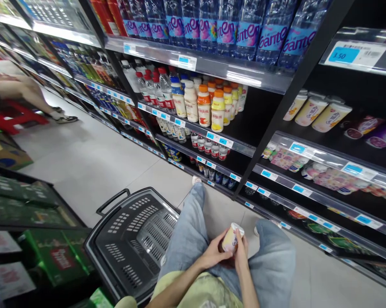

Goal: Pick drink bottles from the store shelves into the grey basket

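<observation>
A small pale-yellow cup with a white lid (233,238) is held between both hands, above my lap. My left hand (216,252) wraps round its left and lower side, with the thumb along the bottom. My right hand (241,250) presses on its right side, the fingers reaching up near the lid. Similar yellow cups (331,114) lie tilted on the shelf at the right. A black shopping basket (116,231) stands on the floor beside my left leg.
Shelves ahead hold water bottles (227,28) and yogurt drinks (218,110). Green boxes (53,254) are stacked at the lower left. Farther left, a person's legs (19,92) show beside a red stool (16,117). Grey floor (93,149) lies between.
</observation>
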